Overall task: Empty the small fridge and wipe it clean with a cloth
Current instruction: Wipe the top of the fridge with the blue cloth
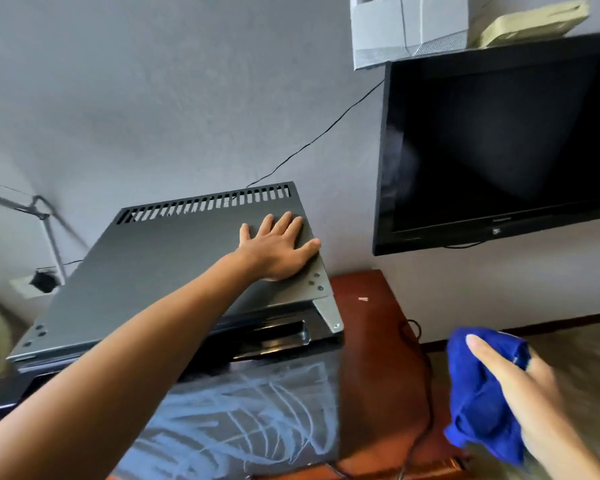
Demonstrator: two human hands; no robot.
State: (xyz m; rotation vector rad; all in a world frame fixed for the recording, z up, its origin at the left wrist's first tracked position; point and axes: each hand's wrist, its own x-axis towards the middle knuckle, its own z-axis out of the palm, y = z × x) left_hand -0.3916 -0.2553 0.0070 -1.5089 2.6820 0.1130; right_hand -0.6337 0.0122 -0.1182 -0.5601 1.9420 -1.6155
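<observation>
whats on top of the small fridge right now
Only the left hand lies flat on the small fridge top panel, near its right edge. Whatever is under the palm and forearm is hidden.

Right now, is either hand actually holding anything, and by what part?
The right hand grips a bunched blue cloth around its middle, thumb across the front. The left hand holds nothing; it rests flat on the fridge top.
</observation>
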